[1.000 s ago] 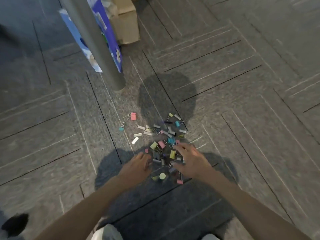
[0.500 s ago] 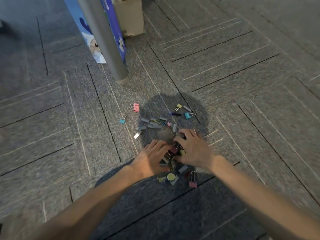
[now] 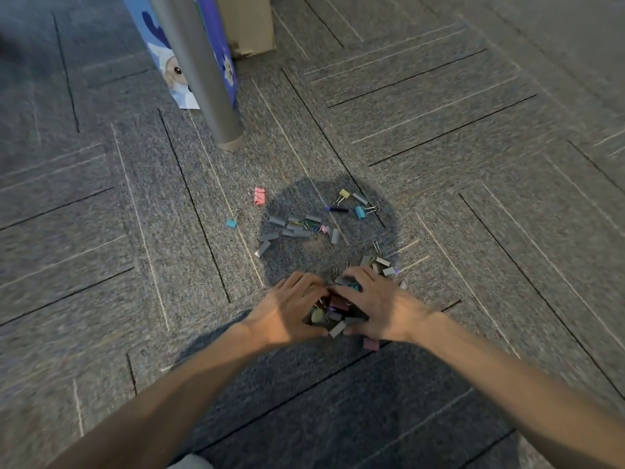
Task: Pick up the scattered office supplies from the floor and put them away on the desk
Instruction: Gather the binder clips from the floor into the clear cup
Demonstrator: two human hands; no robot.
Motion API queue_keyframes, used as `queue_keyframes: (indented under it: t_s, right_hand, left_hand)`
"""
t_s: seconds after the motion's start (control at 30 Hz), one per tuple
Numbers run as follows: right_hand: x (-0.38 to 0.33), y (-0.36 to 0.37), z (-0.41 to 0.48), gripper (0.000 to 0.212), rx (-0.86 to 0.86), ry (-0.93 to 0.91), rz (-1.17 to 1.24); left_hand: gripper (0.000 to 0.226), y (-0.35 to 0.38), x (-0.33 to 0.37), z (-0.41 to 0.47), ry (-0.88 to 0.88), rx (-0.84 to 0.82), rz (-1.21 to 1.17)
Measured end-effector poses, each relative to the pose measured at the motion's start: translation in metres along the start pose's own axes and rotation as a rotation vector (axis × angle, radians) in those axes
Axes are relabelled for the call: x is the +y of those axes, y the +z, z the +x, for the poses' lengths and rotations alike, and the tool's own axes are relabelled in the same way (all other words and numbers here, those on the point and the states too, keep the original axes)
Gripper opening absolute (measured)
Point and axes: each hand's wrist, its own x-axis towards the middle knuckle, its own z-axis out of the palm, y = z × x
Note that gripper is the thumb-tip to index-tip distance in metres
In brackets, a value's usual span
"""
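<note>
Clips (image 3: 338, 304) now bunched tighter

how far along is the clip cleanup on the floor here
Done: nothing visibly put away; all supplies in view lie on the carpet. In hand: the left hand and right hand cup a heap of clips between them. Left: the pink clip, blue clip, grey staple strips, and the yellow clip and teal clip farther out, then putting it all away.

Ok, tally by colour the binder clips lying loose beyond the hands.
Pink binder clip: 1
Blue binder clips: 2
Yellow binder clip: 1
Total: 4
Unclear: tiny pink piece by the grey strips.
Left out: pile held by left hand and right hand.
</note>
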Motion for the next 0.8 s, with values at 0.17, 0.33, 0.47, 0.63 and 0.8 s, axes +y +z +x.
queue_keyframes:
  t_s: [0.17,0.33,0.47,0.63,0.8]
  right_hand:
    - [-0.002,-0.002,-0.002,0.056,0.013,-0.004,0.048]
    - [-0.005,-0.008,0.001,0.045,-0.041,0.04,0.16]
    - [-0.009,-0.005,0.002,0.032,-0.031,0.001,0.162]
    - [-0.014,0.0,0.003,0.029,0.015,-0.03,0.142]
    - [-0.013,0.003,-0.001,0.044,-0.004,-0.024,0.093]
  left_hand:
    - [0.061,0.002,0.002,-0.002,-0.055,0.144,0.011]
    - [0.081,-0.001,0.014,-0.012,-0.372,0.064,0.114]
    - [0.071,-0.001,0.025,-0.014,-0.454,0.044,0.084]
    - [0.067,-0.006,0.022,-0.01,-0.472,-0.017,-0.064]
    - [0.05,-0.012,0.029,-0.001,-0.489,-0.099,-0.15]
